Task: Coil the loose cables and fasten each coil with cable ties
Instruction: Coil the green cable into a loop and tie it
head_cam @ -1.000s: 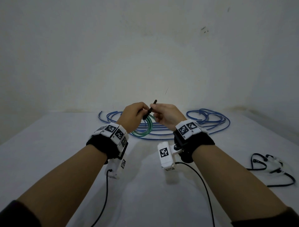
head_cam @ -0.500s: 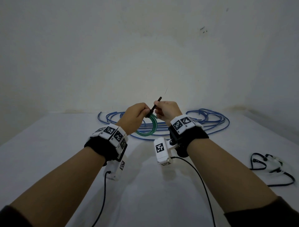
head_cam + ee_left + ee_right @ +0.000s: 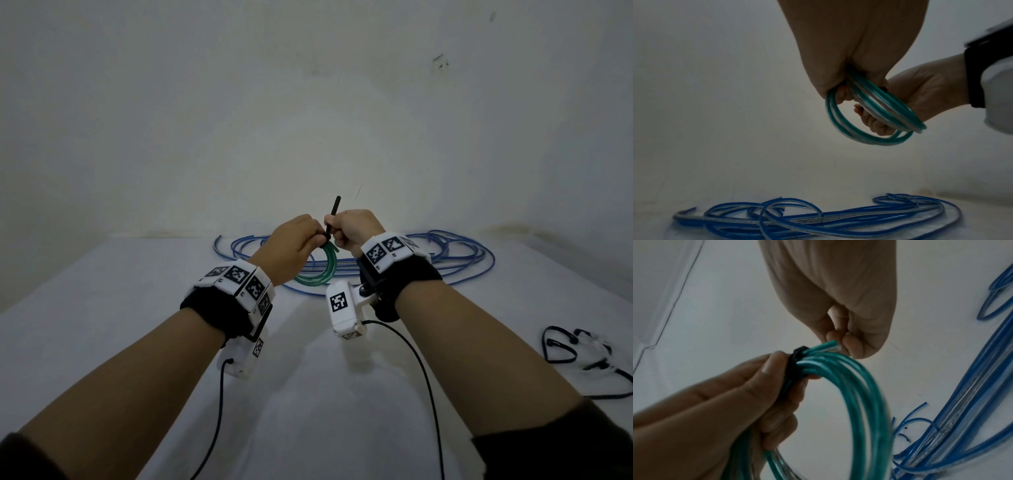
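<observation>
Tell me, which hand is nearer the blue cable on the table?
Right. The right hand is raised just in front of the blue cable; the left hand, holding the green coil, sits slightly nearer the person.

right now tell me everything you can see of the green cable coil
The glossy green plastic-sheathed cable coil, with pale clear streaks, is wound into several round loops and held above the white table. The left hand grips its top, where a black cable tie wraps the bundle; cut ends poke out beside it. The right hand pinches the tie's tail. The loops hang free below.
</observation>
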